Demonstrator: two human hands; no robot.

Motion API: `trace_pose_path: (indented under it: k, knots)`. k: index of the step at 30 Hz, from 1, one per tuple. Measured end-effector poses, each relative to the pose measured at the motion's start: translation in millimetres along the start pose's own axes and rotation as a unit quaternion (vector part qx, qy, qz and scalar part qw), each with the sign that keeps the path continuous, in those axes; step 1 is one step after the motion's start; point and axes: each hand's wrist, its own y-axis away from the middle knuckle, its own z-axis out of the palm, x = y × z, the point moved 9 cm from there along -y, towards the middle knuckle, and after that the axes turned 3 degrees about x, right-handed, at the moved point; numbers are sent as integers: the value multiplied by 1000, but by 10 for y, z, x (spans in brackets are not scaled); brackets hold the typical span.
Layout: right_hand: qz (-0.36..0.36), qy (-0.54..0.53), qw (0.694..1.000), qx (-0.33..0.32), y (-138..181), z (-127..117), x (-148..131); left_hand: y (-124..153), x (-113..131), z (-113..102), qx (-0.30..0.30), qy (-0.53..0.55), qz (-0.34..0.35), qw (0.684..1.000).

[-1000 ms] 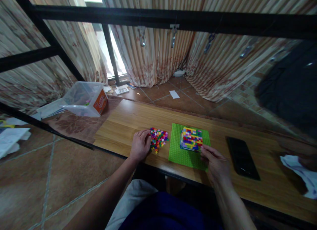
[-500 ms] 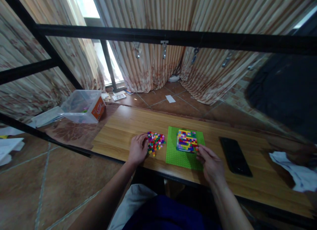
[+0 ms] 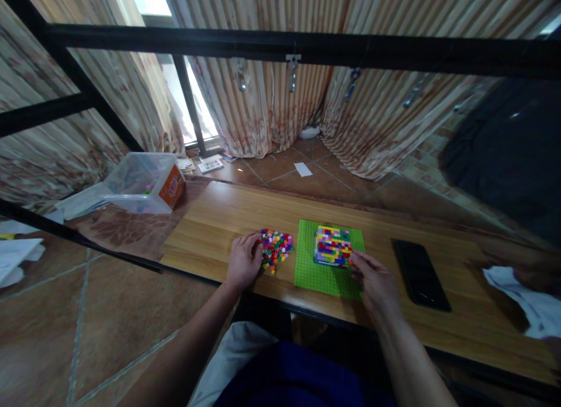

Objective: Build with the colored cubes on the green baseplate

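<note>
A block of many-coloured building bricks (image 3: 332, 244) stands on a green baseplate (image 3: 318, 278) on the wooden table. At its near right corner, the thumb and forefinger of my right hand (image 3: 377, 281) are pinched together on a small building brick, mostly hidden by the fingertips. To the left of the baseplate lies a loose pile of small coloured bricks (image 3: 276, 249). My left hand (image 3: 245, 259) rests on the table against the pile's left side, fingers loosely bent and thumb apart, with nothing seen in it.
A black phone (image 3: 421, 274) lies right of the baseplate, with crumpled white paper (image 3: 523, 299) farther right. A clear plastic box (image 3: 142, 185) with an orange label is on the floor at left. A black metal bar (image 3: 263, 43) with hanging clips crosses in front of the curtains.
The view has shifted slightly. Both hands stay almost where they were, the left by the pile and the right at the corner of the brick block.
</note>
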Motion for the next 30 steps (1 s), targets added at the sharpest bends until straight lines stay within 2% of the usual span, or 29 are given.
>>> trace_pose_path:
  k: [6,14,18,23,25,28,30]
  knots:
    - [-1,15,1000,14,-13,-15,-23,0,17,-9,-8,1,-9,1000]
    - [-57,47,997,26,40,2,-61,3,0,-1,-11,3,-17,1000]
    - [-61,51,996,37,70,19,-73,5,-2,-5,-7,2,-13,1000]
    - [-58,57,997,9,87,25,-78,9,-8,-16,-3,9,-17,1000]
    - [-67,59,996,12,74,-61,-94,13,-12,-41,2,23,-21,1000]
    - [-98,91,989,61,-29,-343,-146,26,5,-108,12,46,-23,999]
    - [-140,175,972,71,-155,-486,-209,37,74,-144,9,46,-10,999]
